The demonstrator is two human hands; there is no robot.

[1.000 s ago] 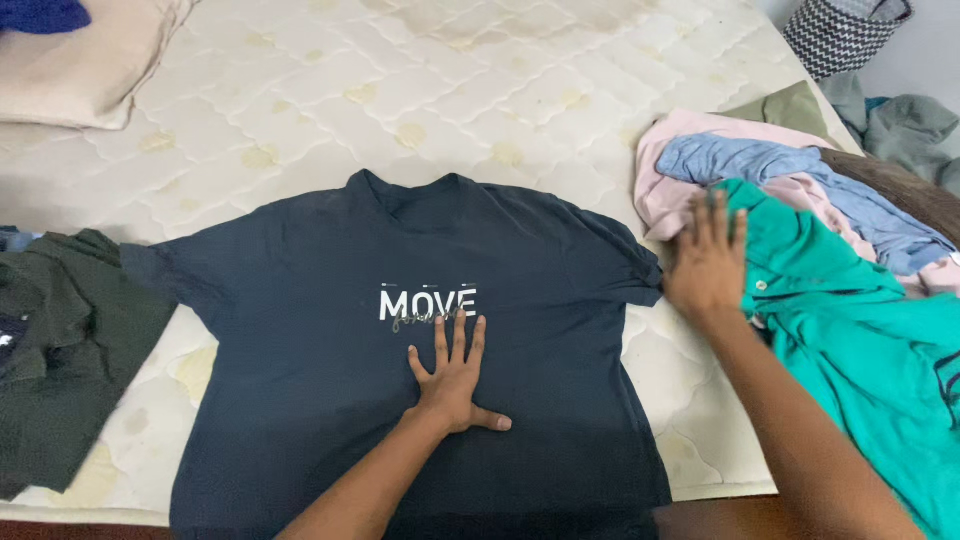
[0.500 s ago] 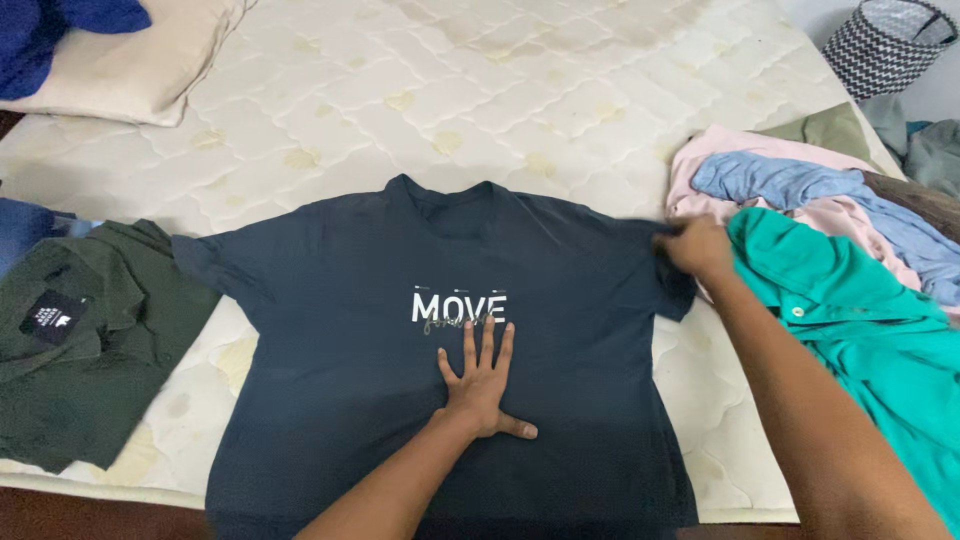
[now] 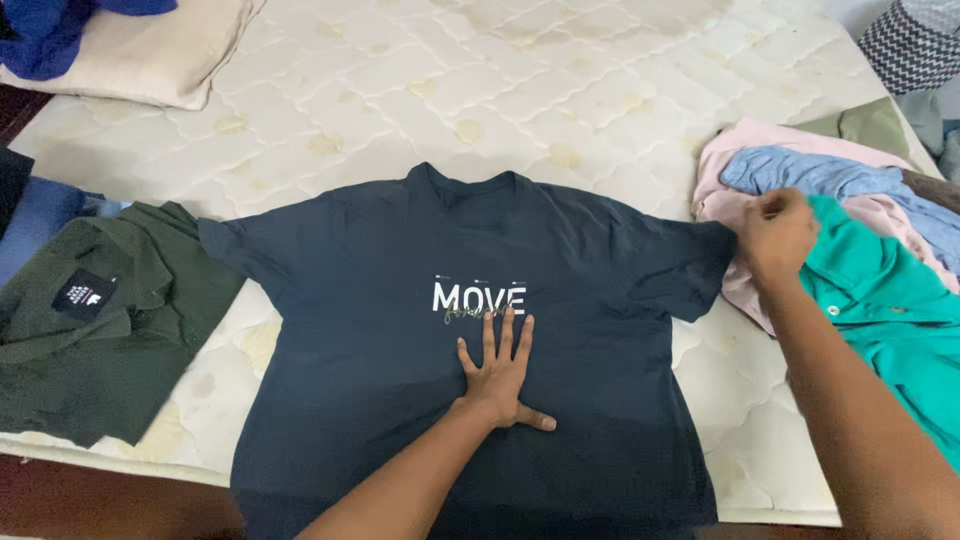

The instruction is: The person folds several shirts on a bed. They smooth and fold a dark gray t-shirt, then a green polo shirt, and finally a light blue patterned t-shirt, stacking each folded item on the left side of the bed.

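**A:** Where does the dark navy cotton T-shirt with white chest lettering (image 3: 400,330) lie?

**B:** Spread flat, front up, on the cream quilted mattress (image 3: 520,90), collar pointing away from the camera, hem at the near edge. It fills the middle of the view.

**A:** And the left hand (image 3: 500,375)?

**B:** Pressed palm-down on the shirt's front, just below the lettering, fingers spread apart and flat, thumb out to the side. It grips nothing; it only rests on the cloth.

**A:** The right hand (image 3: 775,232)?

**B:** At the shirt's sleeve on the right of the view, fingers drawn together at the sleeve's outer edge. It appears to pinch the fabric there, though the fingertips are hidden behind the knuckles.

**A:** What surrounds the shirt?

**B:** Just beyond the right hand, a heap of clothes: a pale pink garment (image 3: 730,170), a light blue one (image 3: 830,180) on top of it, and a teal green collared shirt (image 3: 890,300) nearest the forearm. On the opposite side, a dark green shirt with a black label (image 3: 110,330) lies close beside the other sleeve. A beige pillow (image 3: 150,55) sits at the far corner, and a black-and-white patterned basket (image 3: 915,40) stands off the mattress.
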